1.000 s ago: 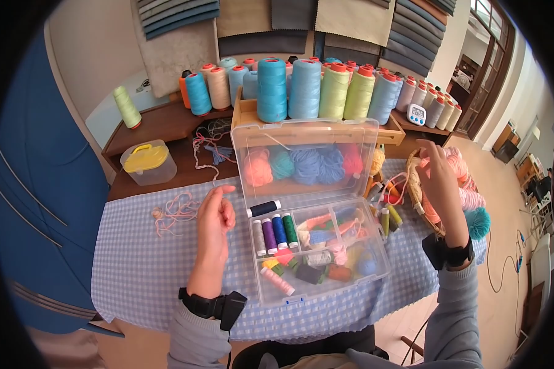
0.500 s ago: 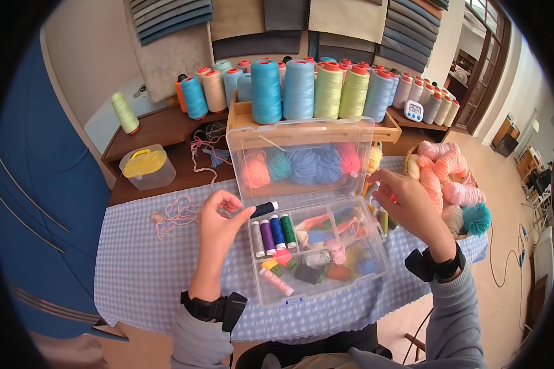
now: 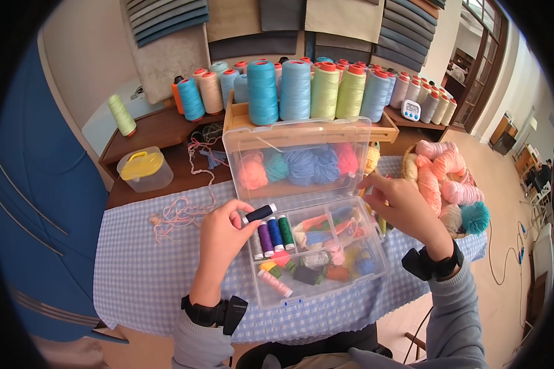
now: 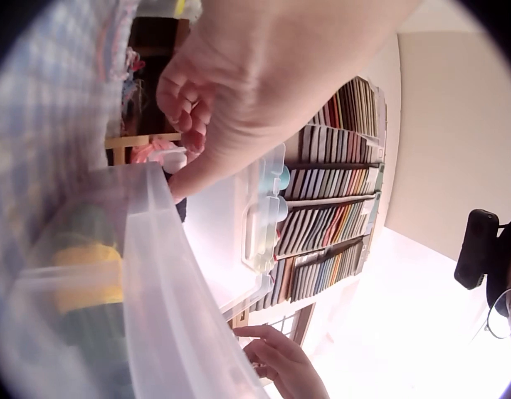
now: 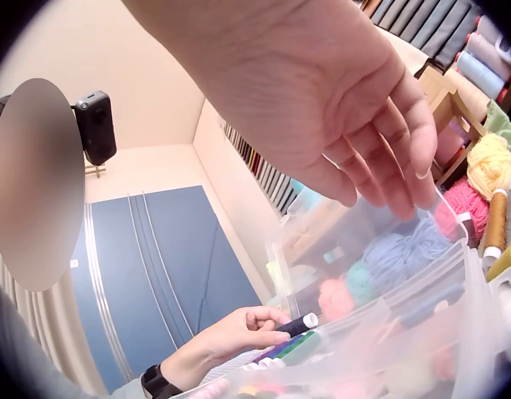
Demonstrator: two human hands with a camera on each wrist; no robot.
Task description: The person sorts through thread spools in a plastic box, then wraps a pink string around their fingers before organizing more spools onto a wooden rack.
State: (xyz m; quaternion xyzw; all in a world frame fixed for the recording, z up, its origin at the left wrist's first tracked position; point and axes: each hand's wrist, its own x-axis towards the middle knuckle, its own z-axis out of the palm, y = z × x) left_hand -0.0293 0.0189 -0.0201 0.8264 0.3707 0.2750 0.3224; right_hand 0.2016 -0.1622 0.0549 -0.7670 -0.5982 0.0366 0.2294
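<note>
Our left hand pinches a small dark blue thread spool with white ends between thumb and fingers. Just right of that hand, purple, blue and green thread spools stand side by side in a clear plastic box. Our right hand has loosely bent fingers with nothing in them, close to the right side of the raised see-through lid. We can't tell if it touches the lid. Beside it, to the right, sits a woven basket of pink and teal yarn.
</note>
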